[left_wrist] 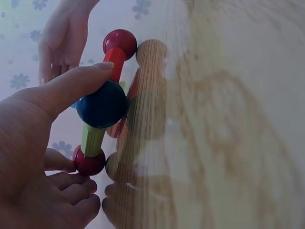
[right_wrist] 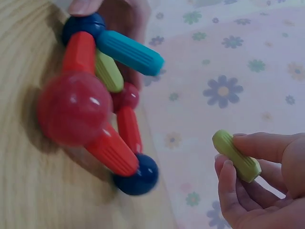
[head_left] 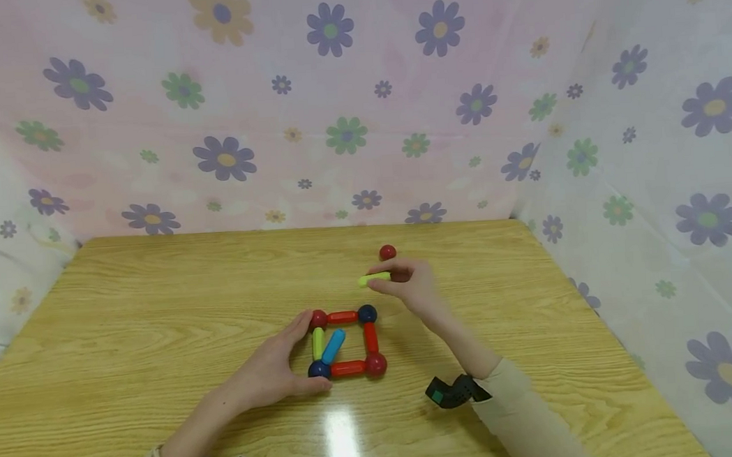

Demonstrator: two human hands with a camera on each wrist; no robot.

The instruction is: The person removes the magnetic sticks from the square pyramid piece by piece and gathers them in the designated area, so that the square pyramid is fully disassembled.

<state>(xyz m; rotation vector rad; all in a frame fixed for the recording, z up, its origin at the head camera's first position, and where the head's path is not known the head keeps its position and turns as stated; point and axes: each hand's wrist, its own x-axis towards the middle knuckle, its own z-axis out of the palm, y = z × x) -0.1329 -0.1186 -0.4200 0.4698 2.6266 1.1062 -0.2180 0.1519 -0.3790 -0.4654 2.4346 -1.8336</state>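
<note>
A square frame of ribbed rods and balls lies flat on the table. Red rods form three sides and a yellow-green rod the left one. Its corners alternate between dark blue balls and red balls. From the near-left blue ball a light blue rod slants up. My left hand holds the frame's left side, thumb at that blue ball, fingers at the far-left red ball. Above the table beyond the frame, my right hand pinches another yellow-green rod between thumb and fingers.
A loose red ball sits on the wooden table, just behind the right hand. Flower-patterned cloth hangs behind the table and along its sides. Black devices are strapped to both wrists.
</note>
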